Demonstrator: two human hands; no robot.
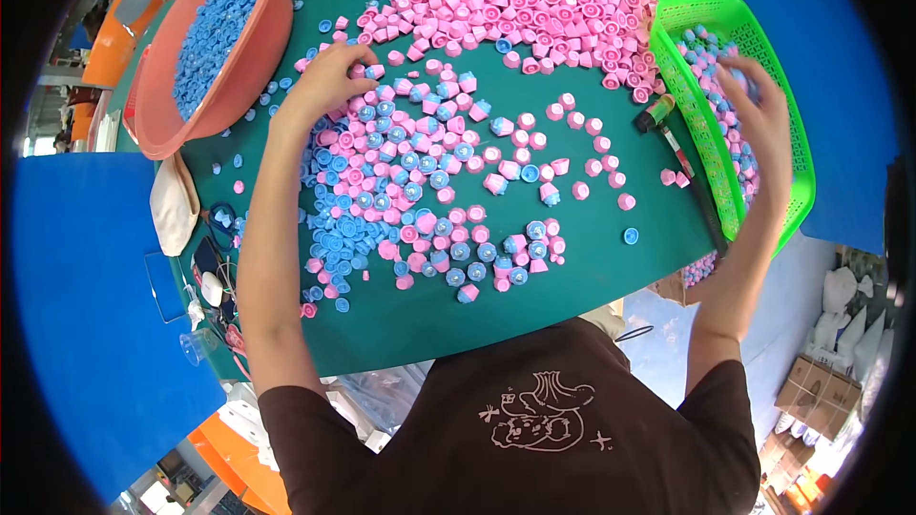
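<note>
My left hand (pixel 329 84) is at the far left edge of a pile of small pink cups and blue caps (pixel 382 153). Its thumb and fingers are apart, and a pink cup (pixel 374 72) lies right by the fingertips. Over at the right, my right hand (pixel 763 114) is above a green perforated basket (pixel 797 148), fingers spread. Joined pink-and-blue pieces (pixel 711 62) fill much of the basket. On the near part of the table, several joined pieces (pixel 487 252) with shiny centres lie among loose cups.
A large heap of pink cups (pixel 534 0) covers the back of the green table (pixel 401 324). A salmon basin (pixel 277 24) of blue caps (pixel 219 33) stands at the far left. Near the basket lies a black tool (pixel 655 114). A cloth pouch (pixel 174 205) and cables are at the left edge.
</note>
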